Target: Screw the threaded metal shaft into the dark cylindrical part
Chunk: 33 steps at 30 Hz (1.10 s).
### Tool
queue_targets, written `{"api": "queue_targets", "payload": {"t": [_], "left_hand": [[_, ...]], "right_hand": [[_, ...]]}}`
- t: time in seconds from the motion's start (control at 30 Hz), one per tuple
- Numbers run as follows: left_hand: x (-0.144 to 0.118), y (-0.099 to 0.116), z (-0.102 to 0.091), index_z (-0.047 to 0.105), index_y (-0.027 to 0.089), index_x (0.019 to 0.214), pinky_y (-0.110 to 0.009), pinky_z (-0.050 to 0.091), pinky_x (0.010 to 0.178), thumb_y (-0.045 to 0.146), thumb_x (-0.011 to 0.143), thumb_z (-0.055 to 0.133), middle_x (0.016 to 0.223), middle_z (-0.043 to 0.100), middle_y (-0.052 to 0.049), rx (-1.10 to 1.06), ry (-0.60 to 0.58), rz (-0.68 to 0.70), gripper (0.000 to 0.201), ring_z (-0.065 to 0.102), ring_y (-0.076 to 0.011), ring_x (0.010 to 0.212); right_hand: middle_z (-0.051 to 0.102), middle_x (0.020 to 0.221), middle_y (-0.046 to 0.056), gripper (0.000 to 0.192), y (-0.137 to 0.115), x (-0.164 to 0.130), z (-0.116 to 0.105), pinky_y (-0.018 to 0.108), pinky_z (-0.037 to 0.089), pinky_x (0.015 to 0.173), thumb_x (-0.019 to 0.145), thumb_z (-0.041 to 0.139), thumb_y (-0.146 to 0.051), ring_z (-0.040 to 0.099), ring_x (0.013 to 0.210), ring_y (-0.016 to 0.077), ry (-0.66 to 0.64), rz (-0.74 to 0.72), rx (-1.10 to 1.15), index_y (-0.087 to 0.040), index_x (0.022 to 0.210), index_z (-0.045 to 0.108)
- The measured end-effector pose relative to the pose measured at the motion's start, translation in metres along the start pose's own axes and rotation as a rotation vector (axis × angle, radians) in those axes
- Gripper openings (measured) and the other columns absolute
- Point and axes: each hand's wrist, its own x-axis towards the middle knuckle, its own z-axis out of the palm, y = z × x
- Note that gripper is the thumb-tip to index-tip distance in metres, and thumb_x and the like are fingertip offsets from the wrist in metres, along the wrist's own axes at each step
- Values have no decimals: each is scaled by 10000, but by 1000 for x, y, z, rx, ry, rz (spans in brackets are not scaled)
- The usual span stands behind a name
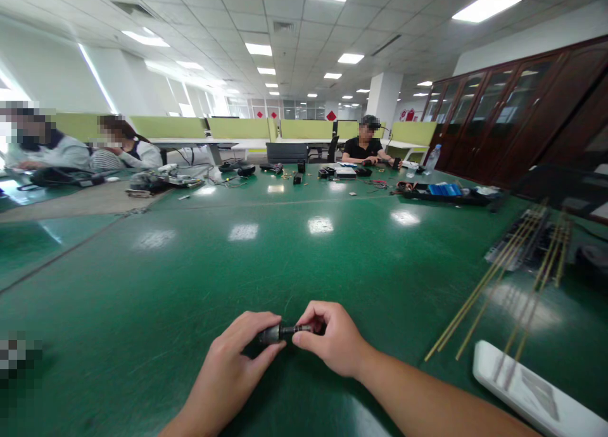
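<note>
Where the two hands meet low over the green bench [285, 259], the left hand [232, 370] has its grip closed on the thicker dark end of a small cylindrical part [280, 332], thumb and fingers clamped round it, while the right hand [332, 339] pinches the thinner metal end between thumb and forefinger. Part is held just above the bench surface, near the front edge, horizontal between both hands. Bench directly around the hands carries nothing. To the right, several thin brass rods [494, 282] lie slanting, their lower ends near a white flat device [532, 392] at the right front corner; their far ends cross a dark tray [527, 240]. Farther back, a black tray with blue items [444, 191], cables and tools are scattered. Three seated persons work at the far and left sides, well apart from the hands.
</note>
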Motion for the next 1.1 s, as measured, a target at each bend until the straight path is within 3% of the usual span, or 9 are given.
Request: {"api": "queue_targets", "payload": {"t": [1.1], "left_hand": [[1,-2,-5,601,317,1207,-266,516,927,324,903,709,1141,657,15,30,37,14,323,628,-153,1054]], "right_hand": [[537,628,-33,113,3,2,-2,246,366,585,728,743,-198,453,581,109,39,3,82,-155,760,644]]}}
